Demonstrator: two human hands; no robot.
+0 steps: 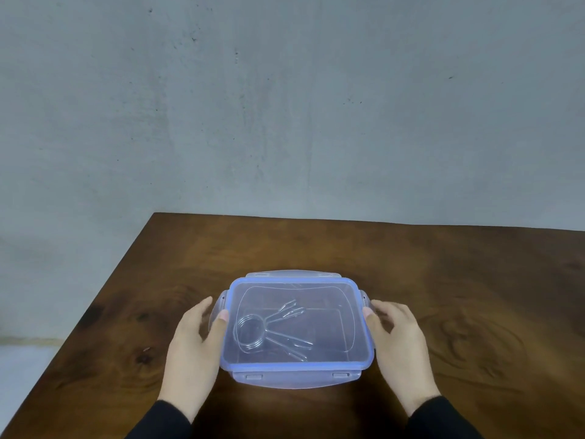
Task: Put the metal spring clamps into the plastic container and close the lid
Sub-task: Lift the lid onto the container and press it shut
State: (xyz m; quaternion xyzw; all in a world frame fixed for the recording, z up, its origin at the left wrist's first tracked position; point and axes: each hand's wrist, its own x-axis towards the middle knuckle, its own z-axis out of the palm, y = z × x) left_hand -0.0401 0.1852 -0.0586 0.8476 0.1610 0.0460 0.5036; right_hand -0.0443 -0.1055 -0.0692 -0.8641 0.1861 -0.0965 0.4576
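Note:
A clear plastic container (356,350) with a blue-rimmed lid (329,299) sits on the table, lid resting on top. Through the lid I see metal spring clamps (272,327) lying inside, coils to the left, arms fanning right. The four lid flaps stick outward, unlatched. My left hand (193,346) is at the container's left side, thumb tip touching the lid edge by the left flap (217,308). My right hand (399,337) is at the right side, thumb against the lid edge near the right flap (365,301). Neither hand wraps around anything.
The wooden table (474,296) spreads to the right and behind the container. Its left edge runs diagonally from far middle to near left, with floor beyond. A grey wall (285,106) stands just behind the table's far edge.

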